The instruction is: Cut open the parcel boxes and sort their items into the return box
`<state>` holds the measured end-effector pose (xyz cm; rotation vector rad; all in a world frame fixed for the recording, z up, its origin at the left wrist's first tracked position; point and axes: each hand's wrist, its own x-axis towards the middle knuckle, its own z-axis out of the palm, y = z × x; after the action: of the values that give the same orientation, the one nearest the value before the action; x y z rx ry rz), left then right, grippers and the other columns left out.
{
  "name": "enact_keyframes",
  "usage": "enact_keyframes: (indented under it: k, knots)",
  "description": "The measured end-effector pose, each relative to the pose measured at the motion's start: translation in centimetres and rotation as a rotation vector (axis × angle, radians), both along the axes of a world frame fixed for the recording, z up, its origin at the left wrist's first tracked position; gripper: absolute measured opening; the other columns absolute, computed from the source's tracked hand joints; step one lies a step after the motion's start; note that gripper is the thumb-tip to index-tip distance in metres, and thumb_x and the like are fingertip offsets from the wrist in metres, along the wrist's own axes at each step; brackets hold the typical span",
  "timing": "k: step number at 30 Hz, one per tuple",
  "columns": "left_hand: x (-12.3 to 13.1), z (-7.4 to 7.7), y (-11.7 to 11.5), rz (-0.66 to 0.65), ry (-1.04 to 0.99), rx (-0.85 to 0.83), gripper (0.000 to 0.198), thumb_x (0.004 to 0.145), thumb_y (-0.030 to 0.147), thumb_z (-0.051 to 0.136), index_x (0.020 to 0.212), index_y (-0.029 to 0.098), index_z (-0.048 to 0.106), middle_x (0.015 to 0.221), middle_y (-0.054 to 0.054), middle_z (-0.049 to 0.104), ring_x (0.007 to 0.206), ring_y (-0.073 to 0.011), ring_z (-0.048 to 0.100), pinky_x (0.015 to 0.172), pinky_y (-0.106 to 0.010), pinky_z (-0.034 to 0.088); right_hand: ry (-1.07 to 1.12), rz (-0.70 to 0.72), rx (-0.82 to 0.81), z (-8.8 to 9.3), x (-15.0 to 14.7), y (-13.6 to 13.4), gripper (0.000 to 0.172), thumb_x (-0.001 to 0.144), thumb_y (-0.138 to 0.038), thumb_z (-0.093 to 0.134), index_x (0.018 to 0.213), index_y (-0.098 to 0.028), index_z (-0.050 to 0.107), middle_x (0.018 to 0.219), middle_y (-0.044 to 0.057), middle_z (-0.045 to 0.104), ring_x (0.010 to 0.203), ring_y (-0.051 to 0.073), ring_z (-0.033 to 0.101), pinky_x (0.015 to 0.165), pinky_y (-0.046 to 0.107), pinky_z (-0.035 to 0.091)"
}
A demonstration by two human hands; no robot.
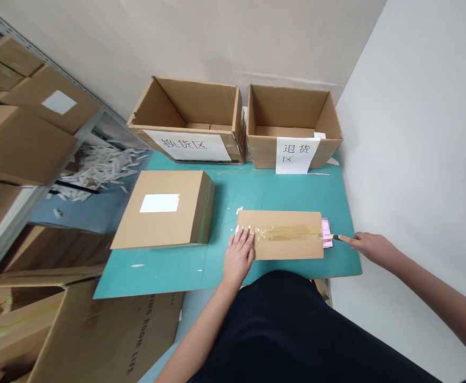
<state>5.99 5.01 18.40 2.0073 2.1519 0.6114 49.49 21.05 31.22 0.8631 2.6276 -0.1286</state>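
A flat cardboard box (289,250), with shiny brown tape along its top seam, lies on the green tabletop (233,191). My left hand (239,252) rests on its left end, fingers stretched out over the cardboard and tape. At the opposite end, my right hand (358,242) is closed round a utility knife (335,237) with a black and yellow handle. The knife points at the box's right edge, over some pink and white paper (327,226) showing there. Whether the blade touches the box I cannot tell.
A larger closed carton (169,226) with a white label stands on the left. Behind are two uncovered cardboard boxes, left (141,128) and right (260,151), with paper signs. Stacked cartons (17,138) fill a shelf at far left. A white wall (416,133) borders the right side.
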Motion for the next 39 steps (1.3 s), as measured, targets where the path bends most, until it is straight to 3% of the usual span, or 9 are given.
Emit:
enact_keyframes:
  k: [4, 7, 13, 16, 18, 23, 28, 33, 39]
  knots:
    - [0.0, -0.1, 0.1, 0.004, -0.007, 0.02, 0.047, 0.097, 0.018, 0.04, 0.141, 0.02, 0.056, 0.15, -0.01, 0.054, 0.144, -0.029, 0.043, 0.117, -0.05, 0.034, 0.014, -0.026, 0.015, 0.1, 1.0, -0.5, 0.065, 0.092, -0.008, 0.047, 0.149, -0.04, 0.048, 0.088, 0.004, 0.067, 0.065, 0.015, 0.06, 0.049, 0.023, 0.028]
    - [0.0, 0.0, 0.1, 0.007, -0.002, 0.044, 0.045, 0.099, 0.021, 0.039, 0.141, 0.021, 0.056, 0.149, -0.011, 0.054, 0.143, -0.0286, 0.044, 0.116, -0.05, 0.035, 0.076, -0.156, -0.015, 0.4, 1.8, -1.2, 0.053, 0.098, -0.021, 0.046, 0.147, -0.039, 0.05, 0.086, 0.004, 0.069, 0.067, 0.017, 0.063, 0.051, 0.023, 0.036]
    - [-0.1, 1.0, 0.5, 0.009, 0.023, 0.072, 0.04, 0.101, 0.027, 0.041, 0.136, 0.022, 0.059, 0.143, -0.013, 0.06, 0.137, -0.0308, 0.05, 0.115, -0.055, 0.033, 0.426, -0.823, -0.342, -1.1, 0.9, -3.7, 0.048, 0.094, -0.038, 0.047, 0.141, -0.039, 0.058, 0.105, 0.0, 0.077, 0.066, 0.018, 0.068, 0.06, 0.029, 0.055]
    - [0.0, 1.9, 1.2, -0.003, 0.049, 0.086, 0.036, 0.1, 0.034, 0.045, 0.129, 0.021, 0.063, 0.136, -0.015, 0.064, 0.132, -0.033, 0.054, 0.115, -0.057, 0.033, 0.598, -1.106, -0.489, -2.8, -0.7, -5.2, 0.057, 0.089, -0.043, 0.051, 0.144, -0.031, 0.057, 0.093, 0.002, 0.077, 0.059, 0.017, 0.064, 0.054, 0.029, 0.055]
    - [0.2, 2.5, 1.8, -0.069, 0.048, 0.081, 0.037, 0.098, 0.04, 0.05, 0.127, 0.021, 0.064, 0.131, -0.016, 0.065, 0.128, -0.0338, 0.055, 0.113, -0.056, 0.037, 0.722, -1.206, -0.543, -3.7, -1.8, -6.2, 0.066, 0.087, -0.049, 0.053, 0.148, -0.024, 0.053, 0.087, 0.004, 0.075, 0.059, 0.017, 0.063, 0.052, 0.029, 0.055]
    - [1.6, 4.3, 3.4, -0.258, 0.044, -0.091, 0.051, 0.089, 0.049, 0.065, 0.133, 0.023, 0.059, 0.13, -0.014, 0.062, 0.123, -0.0344, 0.055, 0.108, -0.051, 0.044, 0.946, -1.328, -0.624, -4.4, -3.5, -7.9, 0.085, 0.079, -0.063, 0.062, 0.151, -0.019, 0.048, 0.086, 0.005, 0.072, 0.058, 0.015, 0.059, 0.05, 0.028, 0.053]
    - [2.9, 6.3, 5.1, -0.328, 0.063, -0.281, 0.058, 0.083, 0.045, 0.074, 0.133, 0.022, 0.056, 0.127, -0.013, 0.062, 0.117, -0.0324, 0.056, 0.105, -0.046, 0.044, 1.002, -1.348, -0.676, -4.8, -4.2, -8.6, 0.088, 0.077, -0.065, 0.066, 0.151, -0.02, 0.048, 0.085, 0.004, 0.071, 0.057, 0.015, 0.059, 0.051, 0.029, 0.053]
    - [3.5, 6.4, 5.1, -0.317, 0.066, -0.334, 0.061, 0.082, 0.044, 0.074, 0.136, 0.022, 0.053, 0.129, -0.013, 0.061, 0.121, -0.0338, 0.054, 0.105, -0.046, 0.043, 0.969, -1.33, -0.662, -5.4, -4.4, -8.6, 0.077, 0.08, -0.059, 0.064, 0.148, -0.024, 0.053, 0.085, 0.003, 0.071, 0.057, 0.014, 0.057, 0.051, 0.027, 0.051]
    - [4.1, 6.4, 4.7, -0.278, 0.085, -0.388, 0.065, 0.08, 0.051, 0.075, 0.133, 0.019, 0.053, 0.126, -0.015, 0.061, 0.122, -0.0352, 0.054, 0.103, -0.046, 0.045, 1.017, -1.378, -0.659, -5.3, -4.5, -8.4, 0.08, 0.08, -0.057, 0.064, 0.15, -0.021, 0.05, 0.085, 0.003, 0.072, 0.057, 0.014, 0.057, 0.049, 0.027, 0.05]
